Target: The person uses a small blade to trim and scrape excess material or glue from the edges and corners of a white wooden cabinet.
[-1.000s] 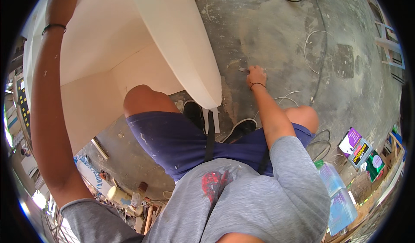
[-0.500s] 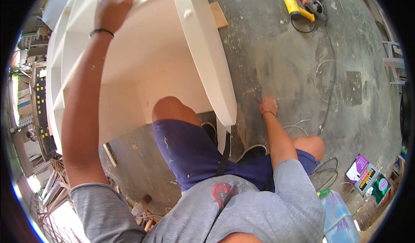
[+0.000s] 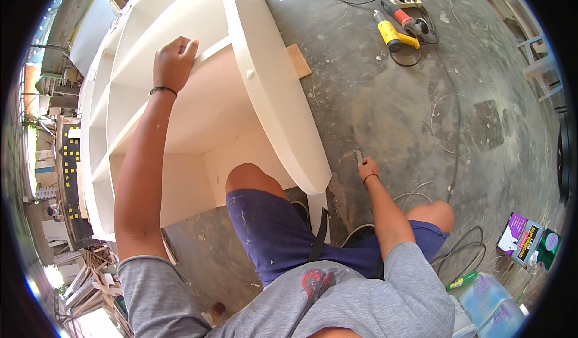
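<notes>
A white shelf unit (image 3: 271,103) with several compartments lies tilted across the left of the head view. My left hand (image 3: 174,64) is closed in a fist over the front edge of one of its boards. Its curled fingers hide whatever may be inside them, and I cannot tell whether they touch the board. My right hand (image 3: 368,169) is low over the grey floor, right of the unit, with its fingers closed around a small flat scraper (image 3: 359,157). The scraper's blade end points away from me, close to the floor.
A yellow power tool (image 3: 394,36) and a red-and-grey angle grinder (image 3: 404,18) lie on the floor by a power strip (image 3: 405,1). Loose cables trail nearby. A brown wood offcut (image 3: 298,61) sticks out beside the unit. At the right are a printed box (image 3: 522,241) and a clear bin (image 3: 490,305).
In view, my left hand sits lower and farther right, nearer the board edge. The right hand appears lower, and the scraper now shows. The whole scene has shifted with my head.
</notes>
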Motion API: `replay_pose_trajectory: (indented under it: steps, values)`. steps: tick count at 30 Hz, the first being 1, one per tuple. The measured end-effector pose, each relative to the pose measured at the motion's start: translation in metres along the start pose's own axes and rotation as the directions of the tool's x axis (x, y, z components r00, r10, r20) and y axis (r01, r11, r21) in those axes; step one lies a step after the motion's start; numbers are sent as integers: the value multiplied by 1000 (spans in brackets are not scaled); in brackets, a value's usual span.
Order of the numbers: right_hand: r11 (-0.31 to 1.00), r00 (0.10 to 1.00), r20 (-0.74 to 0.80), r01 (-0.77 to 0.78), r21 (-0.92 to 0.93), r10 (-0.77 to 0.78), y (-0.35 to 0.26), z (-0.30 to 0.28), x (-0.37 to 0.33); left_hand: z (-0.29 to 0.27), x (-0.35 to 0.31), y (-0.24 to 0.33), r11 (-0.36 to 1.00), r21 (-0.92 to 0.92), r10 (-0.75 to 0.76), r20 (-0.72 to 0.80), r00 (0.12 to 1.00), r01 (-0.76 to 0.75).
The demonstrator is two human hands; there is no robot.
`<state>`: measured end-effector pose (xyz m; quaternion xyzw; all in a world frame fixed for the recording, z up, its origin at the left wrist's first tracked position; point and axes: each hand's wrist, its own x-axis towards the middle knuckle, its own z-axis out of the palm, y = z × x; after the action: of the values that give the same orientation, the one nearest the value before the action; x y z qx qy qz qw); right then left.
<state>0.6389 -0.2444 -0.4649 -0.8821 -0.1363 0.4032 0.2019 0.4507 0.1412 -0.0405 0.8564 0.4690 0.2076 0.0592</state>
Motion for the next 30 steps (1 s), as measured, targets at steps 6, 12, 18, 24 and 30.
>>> replay_pose_trajectory:
  steps: [6,12,18,24,30]
  values:
    - [722,966,255,-154,674,-32,-5,2,11,-3,-3,0,999,39,-23,28,999,22]
    - [572,972,202,-100,814,-117,-27,-23,-8,0,-3,4,1000,5,-17,33,999,17]
    - [619,979,181,-84,781,-95,-15,-18,1,-1,9,-8,998,5,69,61,996,-69]
    - [867,990,-10,130,481,-143,18,17,8,10,23,-42,958,29,284,52,957,-286]
    - [926,998,37,38,376,-57,31,71,-36,2,30,-57,992,-70,113,166,980,-102]
